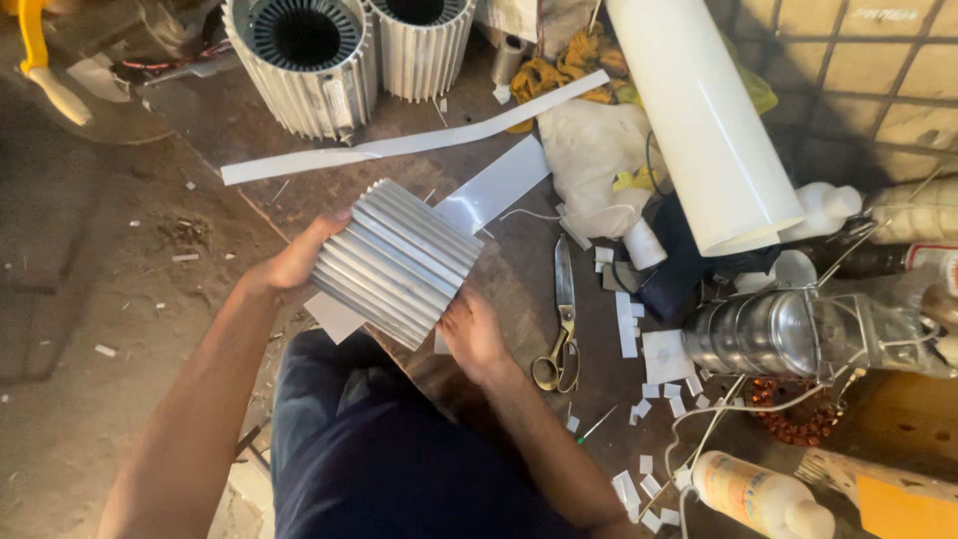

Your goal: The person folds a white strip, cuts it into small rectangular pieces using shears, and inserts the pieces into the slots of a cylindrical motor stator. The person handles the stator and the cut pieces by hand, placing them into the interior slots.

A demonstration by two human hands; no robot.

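Above the lap, both hands clasp a ribbed metal housing [397, 262]; left hand [294, 265] wraps its far side, fingers mostly hidden; right hand [473, 334] grips the near end; scissors [561, 324] lie beside.

Scissors [562, 321] beside paper scraps [630, 326], white roll [705, 120], two finned housings [339, 55] behind
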